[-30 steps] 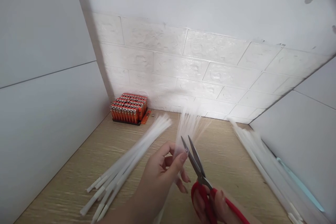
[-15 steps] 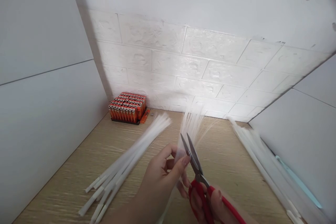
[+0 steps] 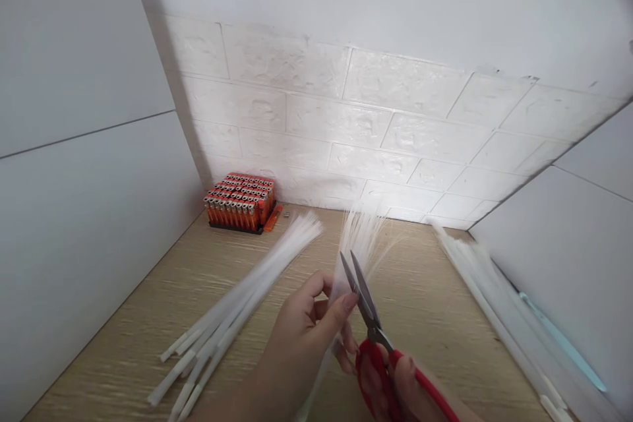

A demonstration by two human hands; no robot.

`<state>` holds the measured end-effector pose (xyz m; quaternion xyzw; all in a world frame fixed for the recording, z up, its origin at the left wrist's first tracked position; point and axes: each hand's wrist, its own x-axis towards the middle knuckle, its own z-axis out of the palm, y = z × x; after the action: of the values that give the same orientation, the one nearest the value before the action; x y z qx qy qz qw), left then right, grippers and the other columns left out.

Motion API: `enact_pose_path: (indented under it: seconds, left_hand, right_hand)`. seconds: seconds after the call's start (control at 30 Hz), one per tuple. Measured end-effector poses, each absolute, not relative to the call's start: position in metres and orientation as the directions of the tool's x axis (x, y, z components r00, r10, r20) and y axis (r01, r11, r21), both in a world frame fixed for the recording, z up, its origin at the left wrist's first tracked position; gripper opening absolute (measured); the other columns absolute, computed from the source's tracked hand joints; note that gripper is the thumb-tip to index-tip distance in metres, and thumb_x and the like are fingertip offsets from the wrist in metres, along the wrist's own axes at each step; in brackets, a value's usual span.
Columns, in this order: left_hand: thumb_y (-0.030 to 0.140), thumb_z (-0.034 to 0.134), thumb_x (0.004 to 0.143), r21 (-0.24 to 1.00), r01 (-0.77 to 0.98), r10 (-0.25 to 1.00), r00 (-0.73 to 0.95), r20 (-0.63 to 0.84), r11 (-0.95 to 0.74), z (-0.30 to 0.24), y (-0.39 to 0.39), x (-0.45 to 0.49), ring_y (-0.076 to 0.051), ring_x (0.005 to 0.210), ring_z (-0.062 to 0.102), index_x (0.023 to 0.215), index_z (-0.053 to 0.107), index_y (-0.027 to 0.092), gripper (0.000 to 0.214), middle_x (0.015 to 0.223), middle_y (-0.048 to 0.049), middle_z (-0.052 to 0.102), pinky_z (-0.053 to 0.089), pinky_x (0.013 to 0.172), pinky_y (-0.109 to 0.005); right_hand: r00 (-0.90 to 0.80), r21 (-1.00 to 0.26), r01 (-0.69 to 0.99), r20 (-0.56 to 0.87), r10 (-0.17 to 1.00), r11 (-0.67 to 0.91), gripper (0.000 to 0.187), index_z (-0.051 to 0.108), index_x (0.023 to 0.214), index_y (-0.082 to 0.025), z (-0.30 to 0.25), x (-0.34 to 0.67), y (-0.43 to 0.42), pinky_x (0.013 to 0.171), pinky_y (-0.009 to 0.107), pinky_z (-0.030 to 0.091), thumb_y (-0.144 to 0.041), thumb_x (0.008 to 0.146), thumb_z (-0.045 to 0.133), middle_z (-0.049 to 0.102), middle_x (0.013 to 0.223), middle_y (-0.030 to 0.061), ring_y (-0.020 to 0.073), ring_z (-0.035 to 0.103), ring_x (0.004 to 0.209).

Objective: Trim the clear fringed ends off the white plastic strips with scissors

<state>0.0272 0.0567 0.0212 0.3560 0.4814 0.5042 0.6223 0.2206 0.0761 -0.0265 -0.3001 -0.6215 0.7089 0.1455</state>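
Note:
My left hand (image 3: 301,336) grips a thin bunch of white plastic cable ties (image 3: 359,241), whose tails fan out above my fingers. My right hand (image 3: 403,389) holds red-handled scissors (image 3: 373,336). Their slightly parted steel blades reach the bunch just above my left thumb. A larger bundle of white cable ties (image 3: 232,313) lies on the table to the left of my hands, and another pile (image 3: 487,290) lies along the right wall.
A block of orange lighters (image 3: 240,203) stands in the far left corner, with a small orange piece (image 3: 273,217) beside it. White panels flank the wood-grain tabletop (image 3: 425,303), and a white brick-pattern wall rises behind. A pale blue strip (image 3: 561,343) lies at the right.
The scissor blades have narrowed slightly, and both hands sit a little farther left. The whole view has shifted slightly with my head.

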Motion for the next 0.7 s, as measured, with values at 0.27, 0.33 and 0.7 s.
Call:
enact_pose_path:
  seconds: [0.27,0.33,0.7]
  left_hand:
    - [0.05,0.064,0.086,0.927,-0.294,0.972,0.032,-0.234,0.233,0.019,0.058,0.025,-0.009,0.05,0.053,0.084,0.057,0.014,0.037,0.059,0.0019,0.055,0.049,0.048,-0.018]
    - [0.05,0.063,0.087,0.927,-0.292,0.972,0.04,-0.232,0.234,0.017,0.059,0.024,-0.009,0.05,0.054,0.086,0.056,0.014,0.037,0.059,0.0017,0.055,0.049,0.049,-0.019]
    - [0.049,0.058,0.091,0.946,-0.268,0.982,-0.009,-0.189,0.18,0.017,0.063,0.017,-0.009,0.051,0.055,0.087,0.052,0.015,0.035,0.062,0.0018,0.057,0.051,0.049,-0.018]
  right_hand:
    - [-0.77,-0.97,0.164,-0.24,0.591,-0.18,0.032,0.059,0.111,-0.011,-0.028,0.217,0.075,0.068,0.023,0.054,-0.039,0.096,0.053,0.062,0.095,0.0047,0.009,0.06,0.077]
    - [-0.769,-0.97,0.164,-0.239,0.593,-0.178,0.032,0.059,0.111,-0.011,-0.027,0.217,0.075,0.069,0.024,0.055,-0.039,0.096,0.053,0.062,0.096,0.0049,0.0092,0.06,0.078]
    - [-0.734,-0.977,0.173,-0.213,0.645,-0.125,0.033,0.059,0.114,-0.012,-0.022,0.223,0.082,0.074,0.027,0.056,-0.039,0.097,0.052,0.062,0.102,0.0064,0.0108,0.061,0.084]
